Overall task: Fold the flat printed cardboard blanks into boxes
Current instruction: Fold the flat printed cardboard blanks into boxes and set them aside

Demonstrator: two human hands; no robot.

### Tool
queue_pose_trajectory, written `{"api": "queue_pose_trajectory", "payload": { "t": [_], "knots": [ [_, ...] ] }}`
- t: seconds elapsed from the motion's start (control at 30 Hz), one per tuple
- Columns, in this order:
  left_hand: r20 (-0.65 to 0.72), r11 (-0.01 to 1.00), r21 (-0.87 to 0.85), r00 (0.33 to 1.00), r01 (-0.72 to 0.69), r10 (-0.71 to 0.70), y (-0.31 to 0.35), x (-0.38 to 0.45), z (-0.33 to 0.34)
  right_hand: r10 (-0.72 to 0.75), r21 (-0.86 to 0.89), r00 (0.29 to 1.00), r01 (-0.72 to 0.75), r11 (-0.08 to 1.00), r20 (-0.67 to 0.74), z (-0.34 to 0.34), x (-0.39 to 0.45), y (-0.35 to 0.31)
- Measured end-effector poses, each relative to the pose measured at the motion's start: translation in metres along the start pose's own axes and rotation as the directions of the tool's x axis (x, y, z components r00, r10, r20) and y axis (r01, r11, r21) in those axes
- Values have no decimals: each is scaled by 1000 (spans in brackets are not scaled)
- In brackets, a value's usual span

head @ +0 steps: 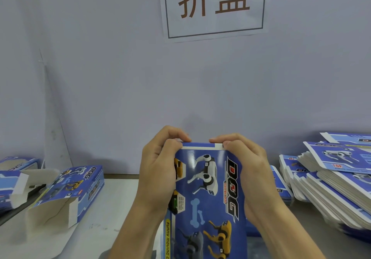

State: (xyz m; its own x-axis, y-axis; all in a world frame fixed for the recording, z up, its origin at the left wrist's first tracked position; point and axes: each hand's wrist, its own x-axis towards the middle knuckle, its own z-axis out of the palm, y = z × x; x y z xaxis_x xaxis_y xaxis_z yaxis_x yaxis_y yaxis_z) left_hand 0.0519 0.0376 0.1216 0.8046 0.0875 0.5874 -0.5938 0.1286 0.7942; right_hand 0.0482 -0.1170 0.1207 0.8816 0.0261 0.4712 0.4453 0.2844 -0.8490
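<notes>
I hold a blue printed box [208, 194] with robot dog pictures and the word DOG upright in front of me. My left hand [158, 170] grips its left side, with the fingers curled over the far top edge. On the right side my right hand [249, 170] grips it the same way, thumb and fingers pinching the top flap. A white flap edge shows along the top between my fingertips.
A folded box [80, 188] with open flaps lies on the table at the left, beside more boxes [14, 178] at the left edge. Stacks of flat blanks [331, 182] fill the right side. A paper sign [213, 5] hangs on the grey wall.
</notes>
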Motion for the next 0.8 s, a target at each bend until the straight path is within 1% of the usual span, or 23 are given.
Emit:
{"api": "queue_pose_trajectory", "payload": {
  "t": [0.07,0.13,0.2,0.23,0.27,0.33,0.4,0.47,0.53,0.6,0.7,0.77,0.8],
  "knots": [
    [0,1000,-21,1000,18,-18,1,0,-1,8,9,1000,-8,1000,-6,0,0,1],
    [67,999,-40,997,37,-34,3,-1,-3,10,23,1000,-10,1000,12,-1,0,3],
    [131,999,44,991,17,-23,5,-2,-4,14,36,999,-15,999,52,-3,0,4],
    [135,996,87,991,-4,-8,5,-2,-4,7,41,998,-10,999,70,-4,0,5],
    [110,994,110,994,-15,3,5,-2,-3,-15,29,997,13,999,74,-4,-1,6],
    [67,990,137,997,-41,32,3,0,-2,-81,-49,996,83,995,42,-6,0,8],
    [35,978,194,997,-78,73,1,2,-2,-116,-94,993,116,989,8,-5,0,8],
    [38,965,241,994,-105,99,-2,3,-3,-101,-51,995,100,994,-21,-6,1,10],
    [36,963,248,994,-109,103,-3,2,-4,-65,15,997,66,998,-43,-7,2,9],
    [52,963,250,995,-101,90,-2,1,-3,-48,36,998,50,998,-48,-7,3,7],
    [149,971,226,988,-74,41,3,-1,-5,-59,2,997,60,998,-55,-7,1,6],
    [167,957,271,984,-104,59,6,-2,-9,-83,-58,996,81,995,-35,-4,0,6],
    [142,947,294,986,-131,92,7,-1,-11,-91,-72,995,89,993,-26,-3,0,6]
  ]
}}
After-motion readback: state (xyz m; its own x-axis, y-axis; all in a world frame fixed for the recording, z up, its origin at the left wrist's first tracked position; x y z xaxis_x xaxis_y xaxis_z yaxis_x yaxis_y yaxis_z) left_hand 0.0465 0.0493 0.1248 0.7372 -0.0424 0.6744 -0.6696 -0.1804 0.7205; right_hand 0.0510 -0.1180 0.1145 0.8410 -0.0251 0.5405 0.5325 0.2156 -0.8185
